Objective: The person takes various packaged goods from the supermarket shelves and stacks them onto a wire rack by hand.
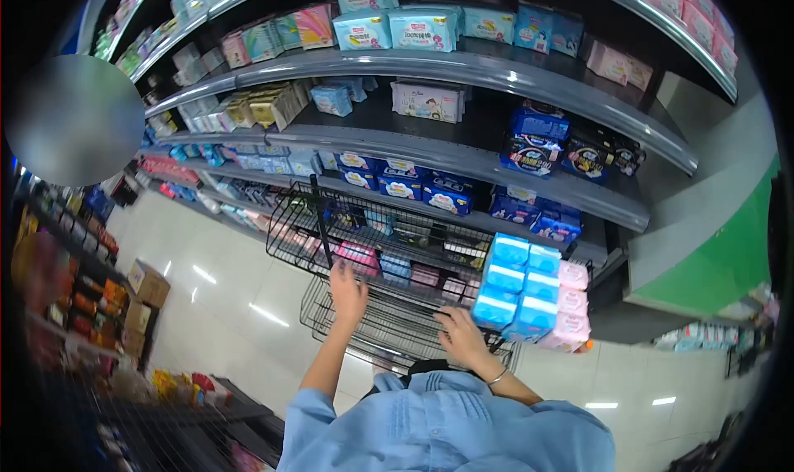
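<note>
A black wire cart [389, 300] with an upper basket and a lower tier stands in front of me. My left hand [348, 296] is at the cart's near left side, by a black upright bar, fingers slightly apart and nothing visible in them. Over the near rim, further right, my right hand [463, 336] has its fingers spread and holds nothing. Just beside it, blue packs [527, 283] with white bands are stacked at the cart's right end. Pink packs [571, 306] adjoin them on the right. Whether either hand touches the wire cannot be made out.
Curved store shelves [364, 145] with packaged goods span the far side, close behind the cart. Cardboard boxes [149, 284] stand on the left, near another shelf. A low rack with yellow bags [169, 387] is at the lower left. Pale tiled floor [223, 294] shows between.
</note>
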Available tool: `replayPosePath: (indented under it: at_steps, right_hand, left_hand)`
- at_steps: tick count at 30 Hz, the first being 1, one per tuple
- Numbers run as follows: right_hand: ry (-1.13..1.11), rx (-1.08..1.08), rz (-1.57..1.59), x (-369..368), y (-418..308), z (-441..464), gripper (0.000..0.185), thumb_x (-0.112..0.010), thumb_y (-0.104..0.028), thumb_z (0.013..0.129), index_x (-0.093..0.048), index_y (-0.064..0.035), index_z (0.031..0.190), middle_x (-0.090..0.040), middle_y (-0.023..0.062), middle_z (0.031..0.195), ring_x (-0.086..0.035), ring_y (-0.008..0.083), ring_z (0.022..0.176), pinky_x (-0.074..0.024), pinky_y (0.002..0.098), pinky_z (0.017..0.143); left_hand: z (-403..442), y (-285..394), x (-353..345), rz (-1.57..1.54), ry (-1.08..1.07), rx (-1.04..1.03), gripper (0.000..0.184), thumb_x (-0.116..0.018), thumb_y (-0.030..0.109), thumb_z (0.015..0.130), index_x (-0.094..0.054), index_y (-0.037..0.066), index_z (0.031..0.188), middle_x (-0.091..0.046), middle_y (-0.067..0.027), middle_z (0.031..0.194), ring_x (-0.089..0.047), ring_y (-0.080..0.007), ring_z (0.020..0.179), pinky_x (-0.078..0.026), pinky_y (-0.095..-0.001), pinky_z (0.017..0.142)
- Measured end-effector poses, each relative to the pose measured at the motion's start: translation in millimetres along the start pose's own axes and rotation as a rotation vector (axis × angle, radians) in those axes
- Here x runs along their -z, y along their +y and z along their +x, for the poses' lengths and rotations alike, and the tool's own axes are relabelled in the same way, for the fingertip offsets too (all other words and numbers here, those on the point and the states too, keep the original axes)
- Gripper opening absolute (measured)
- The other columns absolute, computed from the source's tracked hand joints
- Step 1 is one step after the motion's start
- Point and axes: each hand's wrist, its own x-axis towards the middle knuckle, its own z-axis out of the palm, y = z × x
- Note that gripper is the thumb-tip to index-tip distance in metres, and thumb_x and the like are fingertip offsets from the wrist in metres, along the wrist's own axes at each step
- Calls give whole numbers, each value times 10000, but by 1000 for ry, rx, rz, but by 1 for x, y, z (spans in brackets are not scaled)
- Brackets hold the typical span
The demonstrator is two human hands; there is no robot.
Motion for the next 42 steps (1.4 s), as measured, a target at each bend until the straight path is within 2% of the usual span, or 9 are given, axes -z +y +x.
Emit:
replayPosePath:
  at_steps: [2,6,9,14,32,35,37,40,42]
  right_hand:
    - [31,-82,-133,-25,-3,8,503,-655,-126,752,-531,-28,1229,-500,150,1252,-461,335,1152,-405,426,990]
    - [12,-294,-241,-76,-19,24,574,-661,-175,748,-479,-41,1277,-494,133,1251,-443,320,1170,-346,473,1022]
    - [20,-352,-486,-107,-29,36,568,-661,-200,752,-475,-58,1270,-498,124,1242,-463,298,1140,-318,507,1025]
    - [242,-489,-465,-132,-25,53,176,-637,-286,821,-705,-150,910,-624,-5,957,-524,214,1005,-355,444,913]
    - [311,-520,-294,-135,-38,76,180,-670,-237,806,-681,-93,913,-631,46,1009,-562,232,972,-364,423,939]
    - [220,-360,79,-110,-30,91,235,-660,-222,821,-665,-60,992,-628,105,1053,-554,273,1055,-388,442,977]
    - [122,-83,135,-40,-28,133,280,-671,-169,784,-640,-29,1024,-626,130,1067,-548,307,1096,-446,398,960]
    - [320,120,-236,102,-51,221,227,-640,-71,732,-622,-34,955,-622,138,1043,-568,331,1023,-470,420,891]
    - [619,340,-368,175,-56,279,228,-613,-53,752,-596,-35,979,-614,146,1026,-569,332,996,-468,421,865]
  left_hand:
    - [40,-32,-8,144,-137,-226,521,-629,150,812,-432,-55,1248,-374,-278,1356,-354,-439,1258,-294,-494,1060]
    - [68,-109,-40,154,-283,-357,558,-599,291,849,-451,-71,1248,-365,-284,1378,-328,-421,1298,-264,-511,1079]
    - [66,-132,-53,14,-344,-213,543,-569,322,866,-487,-62,1240,-392,-271,1375,-337,-412,1300,-244,-504,1094]
    - [65,-126,-45,64,-383,-223,527,-529,348,873,-537,-37,1233,-395,-256,1396,-339,-404,1309,-227,-493,1111]
    - [83,-144,-40,105,-468,-193,494,-586,308,815,-551,13,1210,-372,-199,1440,-322,-366,1328,-225,-508,1108]
    - [82,-149,-44,88,-429,-195,479,-589,303,810,-558,23,1197,-376,-197,1436,-333,-362,1319,-243,-504,1097]
    - [80,-148,-47,83,-353,-197,450,-596,285,787,-573,29,1157,-411,-193,1411,-374,-362,1286,-279,-503,1068]
    - [75,-144,-49,97,-256,-196,414,-600,266,766,-594,27,1103,-465,-182,1372,-427,-363,1237,-313,-496,1037]
    - [76,-142,-49,88,-249,-170,402,-599,263,765,-602,25,1089,-470,-180,1369,-434,-356,1233,-323,-486,1030]
